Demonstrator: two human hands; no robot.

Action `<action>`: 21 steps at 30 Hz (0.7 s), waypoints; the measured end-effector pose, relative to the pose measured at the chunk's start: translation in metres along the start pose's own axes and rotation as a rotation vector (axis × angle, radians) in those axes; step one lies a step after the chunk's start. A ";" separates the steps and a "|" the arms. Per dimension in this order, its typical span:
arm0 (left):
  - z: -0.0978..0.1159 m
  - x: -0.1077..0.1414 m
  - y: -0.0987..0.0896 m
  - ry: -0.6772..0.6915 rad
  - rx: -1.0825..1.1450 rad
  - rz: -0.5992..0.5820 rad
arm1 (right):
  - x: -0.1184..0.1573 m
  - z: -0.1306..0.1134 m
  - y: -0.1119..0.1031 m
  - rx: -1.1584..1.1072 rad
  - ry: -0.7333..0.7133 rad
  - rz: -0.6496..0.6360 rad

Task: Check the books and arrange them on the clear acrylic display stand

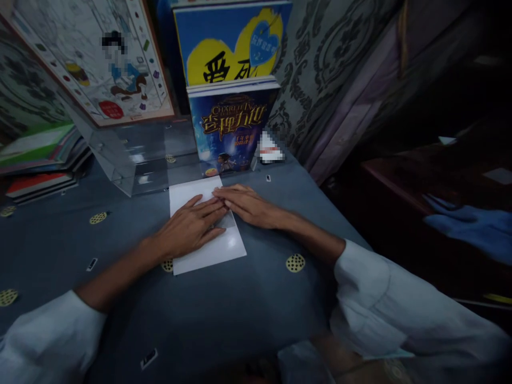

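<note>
A glossy white sheet [208, 258], perhaps paper or card, lies flat on the dark tablecloth in front of the upright books. My left hand [194, 224] rests on it palm down, fingers stretched toward the right. From the other side my right hand [248, 205] reaches over the sheet's right edge, its fingers extended and lying flat. The fingertips of both hands meet near the sheet's upper middle. Neither hand grips anything. Part of the sheet is hidden beneath the hands.
Behind the sheet stand a blue book [232, 133] and a blue-and-yellow book [224, 37]. A clear acrylic stand [120, 165] and an illustrated board [140, 101] are at the back left. Stacked books [44, 154] lie far left. The table's right edge runs beside my right arm.
</note>
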State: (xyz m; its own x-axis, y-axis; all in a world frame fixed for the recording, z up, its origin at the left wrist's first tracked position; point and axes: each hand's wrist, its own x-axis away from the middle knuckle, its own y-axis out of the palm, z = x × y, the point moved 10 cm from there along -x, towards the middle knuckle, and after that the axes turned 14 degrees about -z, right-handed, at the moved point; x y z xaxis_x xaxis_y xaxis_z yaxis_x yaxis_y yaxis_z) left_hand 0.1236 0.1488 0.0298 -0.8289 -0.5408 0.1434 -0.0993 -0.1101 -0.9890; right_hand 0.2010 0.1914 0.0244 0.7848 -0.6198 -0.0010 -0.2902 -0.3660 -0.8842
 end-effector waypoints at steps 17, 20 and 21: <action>0.077 0.052 0.016 0.270 0.196 -0.157 | 0.005 -0.004 0.008 0.098 0.014 -0.053; 0.052 0.062 0.021 0.074 0.133 -0.103 | 0.005 -0.007 0.008 0.120 0.009 -0.049; 0.044 0.066 0.023 0.003 0.111 -0.076 | 0.006 -0.008 0.007 0.128 0.005 -0.048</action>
State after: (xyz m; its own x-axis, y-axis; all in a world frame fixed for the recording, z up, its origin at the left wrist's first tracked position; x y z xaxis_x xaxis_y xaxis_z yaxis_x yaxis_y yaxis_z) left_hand 0.0909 0.0746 0.0184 -0.8229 -0.5249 0.2176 -0.1008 -0.2421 -0.9650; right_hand 0.1987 0.1795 0.0217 0.7931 -0.6074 0.0451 -0.1798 -0.3042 -0.9355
